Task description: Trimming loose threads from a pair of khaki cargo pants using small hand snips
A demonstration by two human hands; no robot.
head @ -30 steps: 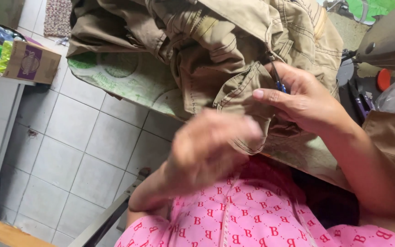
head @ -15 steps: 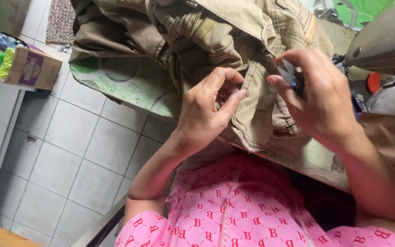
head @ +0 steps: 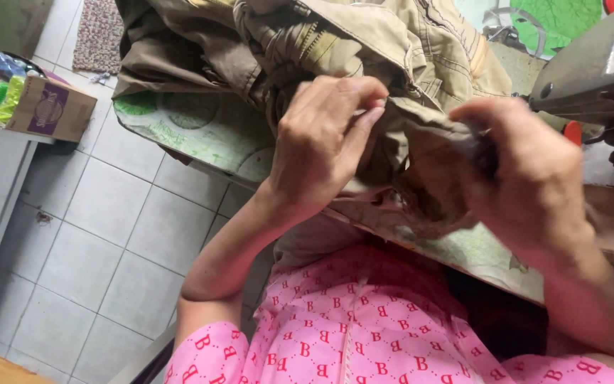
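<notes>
Over the table (head: pixel 200 135) edge, left hand (head: pixel 321 142) is pinching a fold of the khaki garment (head: pixel 406 50); right hand (head: pixel 527 178) is closing on a small dark tool w/ cloth bunched between. Risk: tool tip nicking fabric if fold is slipping.

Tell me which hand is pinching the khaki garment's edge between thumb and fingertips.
The left hand: its thumb and fingertips meet on a fold of the khaki garment. The right hand is curled in a closed grip around something dark, mostly hidden.
</notes>
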